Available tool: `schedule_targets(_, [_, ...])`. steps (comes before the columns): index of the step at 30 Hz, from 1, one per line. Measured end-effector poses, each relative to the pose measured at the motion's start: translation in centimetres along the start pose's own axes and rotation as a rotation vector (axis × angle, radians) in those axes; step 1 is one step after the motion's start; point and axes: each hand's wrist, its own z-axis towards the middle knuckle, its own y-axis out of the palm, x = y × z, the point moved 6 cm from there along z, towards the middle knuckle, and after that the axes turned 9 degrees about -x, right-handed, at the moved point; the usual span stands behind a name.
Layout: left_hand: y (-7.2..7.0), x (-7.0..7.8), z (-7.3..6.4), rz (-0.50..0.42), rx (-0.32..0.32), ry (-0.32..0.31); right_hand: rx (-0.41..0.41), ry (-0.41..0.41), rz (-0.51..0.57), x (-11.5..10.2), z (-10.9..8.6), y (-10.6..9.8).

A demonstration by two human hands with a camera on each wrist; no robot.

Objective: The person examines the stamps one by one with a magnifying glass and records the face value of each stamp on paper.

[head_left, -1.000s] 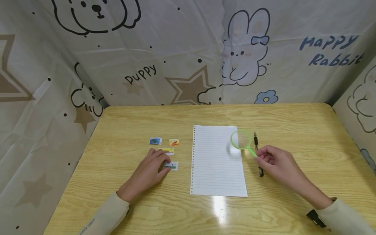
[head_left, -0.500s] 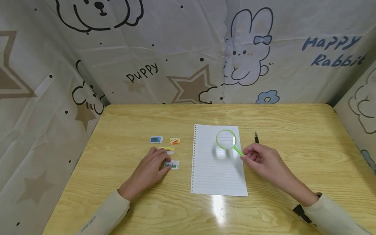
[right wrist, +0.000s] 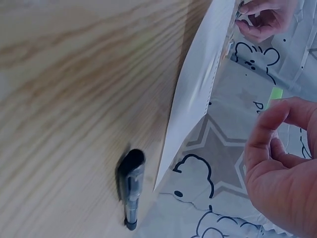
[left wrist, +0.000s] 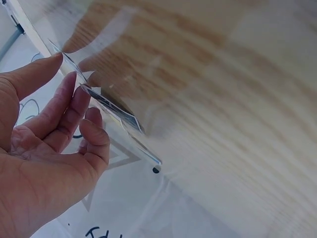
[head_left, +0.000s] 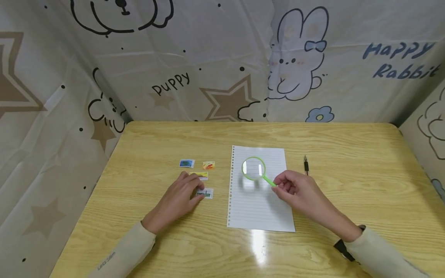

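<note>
Over ruled, hole-punched paper (head_left: 259, 212), our R hand (head_left: 300, 191) pinches a round green magnifier (head_left: 265, 177), L hand (head_left: 179, 195) loosely touches a stamp (head_left: 208, 193), & only R-wrist cam shows the pen's (right wrist: 132, 181) back end.

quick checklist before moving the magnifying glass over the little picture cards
1. Right hand grips the green magnifying glass by its handle: ok.
2. Lens over a card: not ok, it is above the lined paper.
3. Nearest card fully uncovered: not ok, the left hand hides its left part.
4. Nearest card pressed firmly enough not to slide: cannot tell, pressure doesn't show.
5. Pen off the paper: ok, it lies on the table to the right, partly hidden by the right hand in the head view.
</note>
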Motion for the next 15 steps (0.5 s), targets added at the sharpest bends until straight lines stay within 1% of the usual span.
schedule_targets(8, [0.0, 0.0, 0.1, 0.007, 0.002, -0.007, -0.034, -0.011, 0.003, -0.4, 0.8, 0.9])
schedule_targets(15, [0.1, 0.2, 0.0, 0.025, 0.002, -0.002, -0.066, 0.02, 0.011, -0.5, 1.2, 2.0])
